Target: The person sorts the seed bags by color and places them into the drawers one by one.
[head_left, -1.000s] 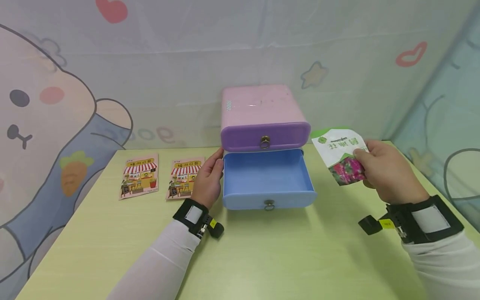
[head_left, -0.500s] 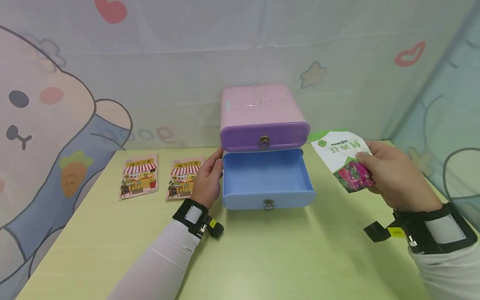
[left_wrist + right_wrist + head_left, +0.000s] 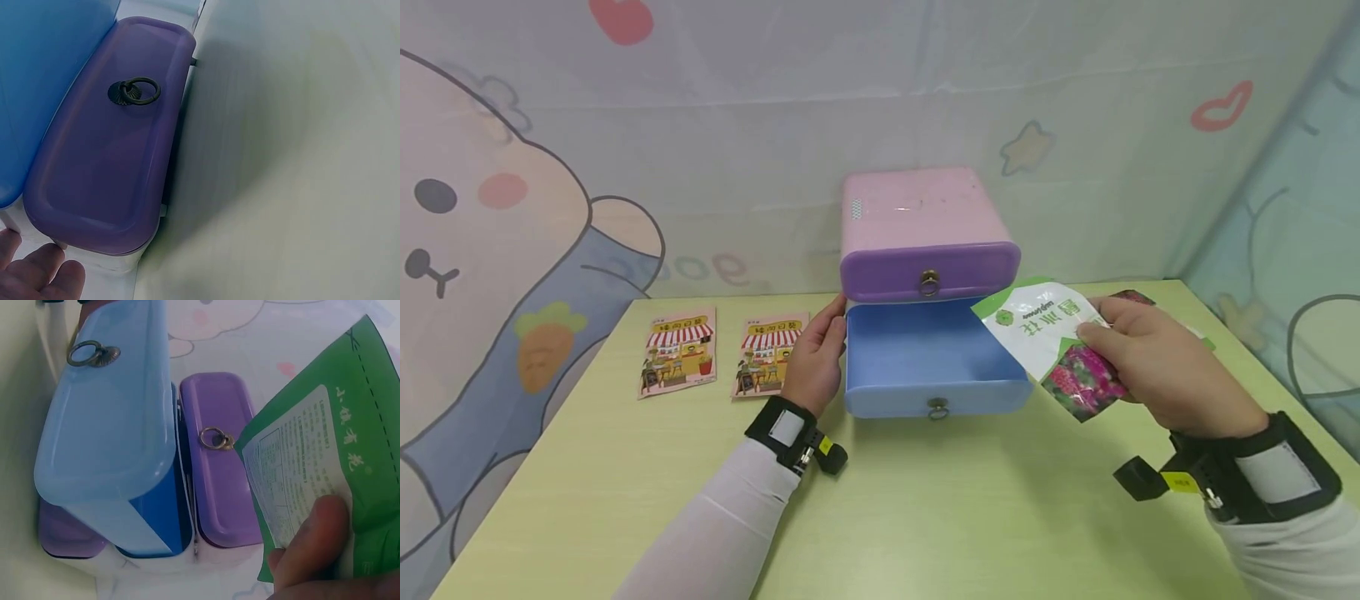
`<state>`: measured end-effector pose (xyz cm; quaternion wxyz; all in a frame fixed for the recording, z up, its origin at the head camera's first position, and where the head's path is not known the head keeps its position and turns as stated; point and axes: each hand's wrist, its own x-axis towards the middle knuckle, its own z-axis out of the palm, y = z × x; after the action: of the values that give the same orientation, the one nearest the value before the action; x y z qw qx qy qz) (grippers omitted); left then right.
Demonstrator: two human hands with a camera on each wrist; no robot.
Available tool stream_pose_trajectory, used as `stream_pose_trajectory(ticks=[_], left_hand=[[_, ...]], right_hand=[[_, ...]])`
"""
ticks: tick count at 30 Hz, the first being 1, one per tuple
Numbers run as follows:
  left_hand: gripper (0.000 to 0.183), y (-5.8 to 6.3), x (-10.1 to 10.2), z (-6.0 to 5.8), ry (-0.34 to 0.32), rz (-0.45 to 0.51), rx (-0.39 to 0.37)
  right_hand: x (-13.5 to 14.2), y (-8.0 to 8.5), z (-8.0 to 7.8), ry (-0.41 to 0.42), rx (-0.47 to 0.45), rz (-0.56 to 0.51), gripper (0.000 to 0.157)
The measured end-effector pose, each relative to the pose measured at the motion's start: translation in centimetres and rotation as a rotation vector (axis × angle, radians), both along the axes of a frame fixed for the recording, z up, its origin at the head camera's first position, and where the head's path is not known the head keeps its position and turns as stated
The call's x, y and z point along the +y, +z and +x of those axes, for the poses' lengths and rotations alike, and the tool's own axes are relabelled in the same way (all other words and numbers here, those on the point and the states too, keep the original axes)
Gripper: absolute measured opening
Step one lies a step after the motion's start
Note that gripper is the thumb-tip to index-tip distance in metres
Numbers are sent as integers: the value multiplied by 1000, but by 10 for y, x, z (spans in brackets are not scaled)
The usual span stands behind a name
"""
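My right hand (image 3: 1157,358) pinches a green-and-white seed packet (image 3: 1033,329) printed with pink flowers, thumb on its near face. In the head view the packet's left end overlaps the right rim of the pulled-out blue drawer (image 3: 925,398). Its green printed back fills the right side of the right wrist view. My left hand (image 3: 816,362) rests against the left side of the small pink drawer chest (image 3: 925,204), its fingers partly hidden behind it. The purple top drawer (image 3: 887,277) is closed. The left wrist view shows a closed purple bottom drawer (image 3: 106,150) under the blue one.
Two pink packets with a striped shop awning, one further left (image 3: 677,354) and one beside my left hand (image 3: 760,367), lie on the table (image 3: 925,517). Another packet (image 3: 1135,297) lies partly hidden behind my right hand. A printed cloth (image 3: 760,150) hangs behind the chest.
My right hand has first drawn back slightly, then brought the seed packet left to the blue drawer's right rim, uncovering part of the packet behind. My left hand has stayed put.
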<state>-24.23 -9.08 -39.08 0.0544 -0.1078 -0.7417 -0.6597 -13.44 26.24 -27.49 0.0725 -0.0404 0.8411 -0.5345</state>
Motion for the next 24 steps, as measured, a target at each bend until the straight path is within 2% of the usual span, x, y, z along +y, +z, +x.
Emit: stream_pose_trajectory(ticks=[9,17,24], left_hand=[[45,0,0,-2,9,-10,-11],[45,1,0,-2,13,-7,-4],[44,1,0,-2,13,0,9]], right_hand=[[-20,2,-5,39,-29,103,51],[-35,-2,-14,93,-72,92,50],[-46,-3,-18,97,-74,195,45]])
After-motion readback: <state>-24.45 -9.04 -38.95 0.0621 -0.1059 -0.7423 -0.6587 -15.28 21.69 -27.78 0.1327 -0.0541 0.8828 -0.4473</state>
